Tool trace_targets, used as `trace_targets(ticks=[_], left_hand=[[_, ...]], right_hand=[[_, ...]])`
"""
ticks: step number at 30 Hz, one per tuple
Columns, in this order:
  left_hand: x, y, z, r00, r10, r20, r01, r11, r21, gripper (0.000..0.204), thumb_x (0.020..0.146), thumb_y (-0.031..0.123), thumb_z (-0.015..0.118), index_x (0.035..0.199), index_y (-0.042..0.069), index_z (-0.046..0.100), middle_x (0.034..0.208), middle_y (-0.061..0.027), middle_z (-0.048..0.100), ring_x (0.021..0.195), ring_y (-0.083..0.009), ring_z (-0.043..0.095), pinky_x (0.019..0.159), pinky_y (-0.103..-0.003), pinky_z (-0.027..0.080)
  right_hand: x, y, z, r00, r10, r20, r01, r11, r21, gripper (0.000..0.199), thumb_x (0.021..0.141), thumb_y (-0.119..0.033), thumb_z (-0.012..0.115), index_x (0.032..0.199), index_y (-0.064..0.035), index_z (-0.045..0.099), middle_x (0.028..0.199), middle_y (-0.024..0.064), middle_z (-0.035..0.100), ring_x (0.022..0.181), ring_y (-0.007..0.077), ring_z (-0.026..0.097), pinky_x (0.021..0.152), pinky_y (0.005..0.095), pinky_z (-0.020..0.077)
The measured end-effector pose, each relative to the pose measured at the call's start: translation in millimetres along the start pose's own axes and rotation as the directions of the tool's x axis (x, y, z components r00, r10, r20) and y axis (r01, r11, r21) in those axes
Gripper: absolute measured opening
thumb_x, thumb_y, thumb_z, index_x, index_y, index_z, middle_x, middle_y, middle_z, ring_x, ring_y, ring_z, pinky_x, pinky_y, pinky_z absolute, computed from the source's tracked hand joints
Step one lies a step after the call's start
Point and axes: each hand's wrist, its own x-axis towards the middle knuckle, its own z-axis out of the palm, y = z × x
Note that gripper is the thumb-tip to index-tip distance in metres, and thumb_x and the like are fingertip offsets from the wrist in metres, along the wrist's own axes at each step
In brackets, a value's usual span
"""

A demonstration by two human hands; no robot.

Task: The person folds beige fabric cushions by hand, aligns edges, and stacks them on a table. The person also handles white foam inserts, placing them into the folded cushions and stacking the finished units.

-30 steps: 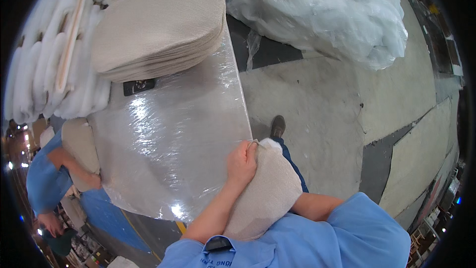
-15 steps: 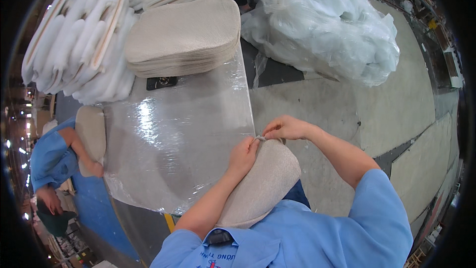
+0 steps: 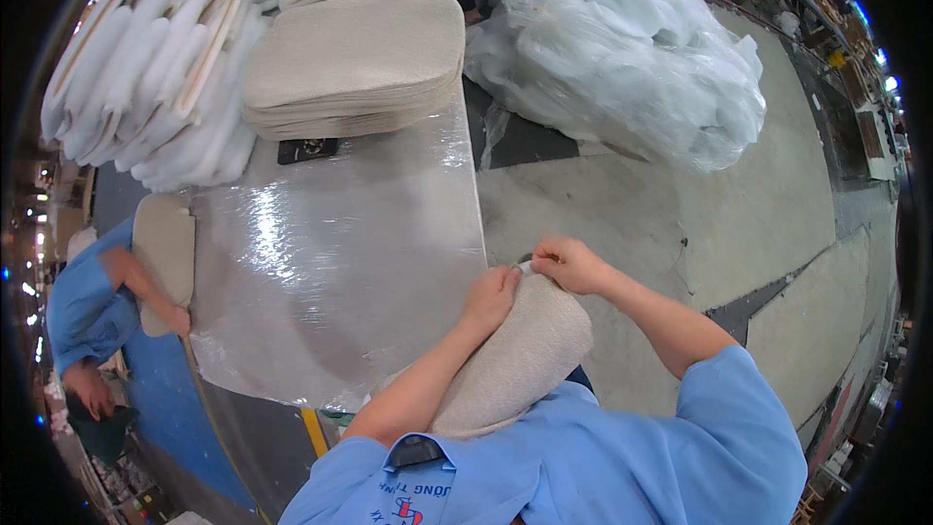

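Note:
A beige fabric cushion cover leans against my body by the table's near right corner, its upper end gathered between my hands. My left hand is closed in a pinch on the left side of that upper edge. Close to its right, my right hand is also closed, fingertips pinched at the same edge. A small white piece, too small to name, shows between the two hands. Whether the cover has filling inside cannot be seen.
The plastic-covered table bears a stack of beige cushion covers, a small black item and piled white padding. A plastic-wrapped white bundle lies beyond on the right. At left, a co-worker holds another beige piece.
My hands remain at the cover's upper edge, slightly farther apart. The small white piece now shows between them. The whole view has shifted a little.

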Motion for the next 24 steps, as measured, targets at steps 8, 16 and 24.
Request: trace_targets(ticks=[8, 16, 24], left_hand=[[16, 0, 20, 0.991, 0.047, 0.123, -0.045, 0.999, -0.019, 0.045, 0.106, 0.039, 0.059, 0.091, -0.003, 0.065, 0.097, -0.0272, 0.067, 0.095, -0.0422, 0.066, 0.081, -0.050, 0.049], [28, 6, 28, 1.000, -0.023, 0.016, 0.022, 0.997, 0.068, 0.040, 0.104, 0.034, 0.061, 0.088, -0.002, 0.064, 0.091, -0.0302, 0.069, 0.090, -0.0510, 0.067, 0.078, -0.057, 0.050], [44, 2, 40, 0.986, -0.163, 0.046, 0.148, 0.963, 0.224, 0.035, 0.103, 0.030, 0.061, 0.091, -0.003, 0.066, 0.095, -0.0290, 0.071, 0.093, -0.0507, 0.068, 0.080, -0.059, 0.052]], right_hand=[[-3, 32, -6, 0.974, 0.165, 0.158, -0.196, 0.959, 0.206, 0.019, 0.098, -0.022, 0.076, 0.098, -0.0033, 0.074, 0.084, 0.0038, 0.069, 0.078, 0.0105, 0.061, 0.071, 0.0313, 0.0509], [11, 73, 35, 0.954, 0.261, -0.147, -0.228, 0.950, 0.213, 0.020, 0.098, -0.021, 0.075, 0.093, -0.0024, 0.071, 0.079, 0.0054, 0.068, 0.075, 0.0140, 0.060, 0.069, 0.0368, 0.0506], [45, 126, 64, 0.862, 0.410, 0.298, -0.500, 0.595, 0.629, 0.012, 0.100, -0.014, 0.070, 0.091, -0.0070, 0.073, 0.086, 0.0006, 0.072, 0.075, 0.0135, 0.065, 0.069, 0.0332, 0.0526]])
